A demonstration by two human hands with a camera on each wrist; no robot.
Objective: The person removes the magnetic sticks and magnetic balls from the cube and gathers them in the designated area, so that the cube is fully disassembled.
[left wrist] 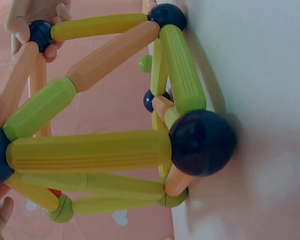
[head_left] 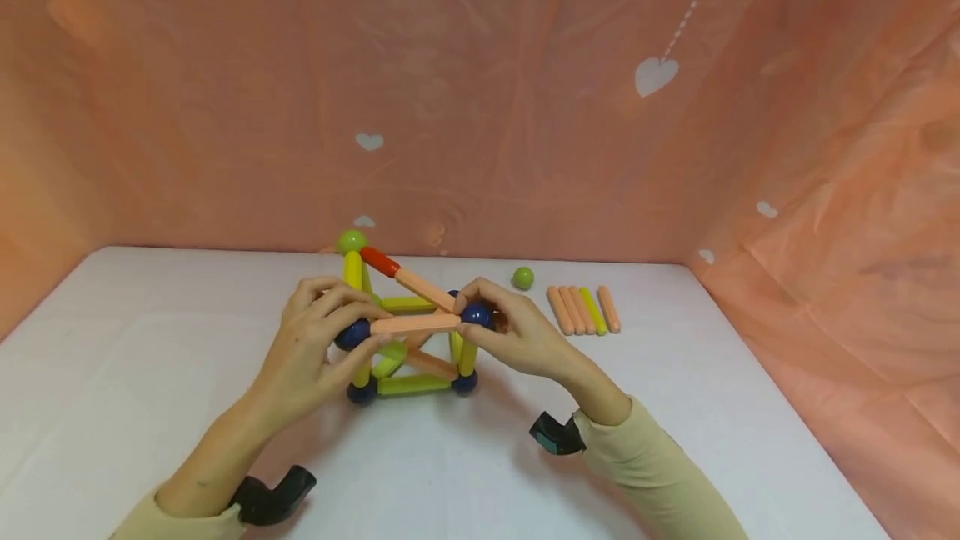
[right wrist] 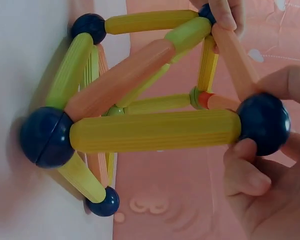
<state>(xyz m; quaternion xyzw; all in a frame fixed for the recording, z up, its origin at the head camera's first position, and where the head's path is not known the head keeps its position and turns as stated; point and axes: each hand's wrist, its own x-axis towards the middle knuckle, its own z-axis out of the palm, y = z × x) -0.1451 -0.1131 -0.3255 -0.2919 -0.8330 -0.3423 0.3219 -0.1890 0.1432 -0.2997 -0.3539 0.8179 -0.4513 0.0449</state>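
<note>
A toy frame of ridged building sticks and balls stands on the table. My left hand (head_left: 307,348) grips the left end of the top front orange stick (head_left: 415,323), right beside the upper left blue ball (head_left: 352,334). Thumb and fingers of my right hand (head_left: 525,332) pinch the upper right blue ball (right wrist: 264,124), where that stick ends. Yellow upright sticks (right wrist: 155,131) join the upper balls to lower blue balls (left wrist: 203,142). A green-and-orange diagonal (left wrist: 75,82) crosses the front face. Behind, a red-and-orange stick pair (head_left: 408,280) slopes from a high green ball (head_left: 352,242).
Right of the frame, a loose green ball (head_left: 522,277) lies on the white table (head_left: 675,440). Near it are several orange sticks (head_left: 561,311) and a yellow one (head_left: 592,312) side by side. Pink cloth (head_left: 480,107) hangs behind the table.
</note>
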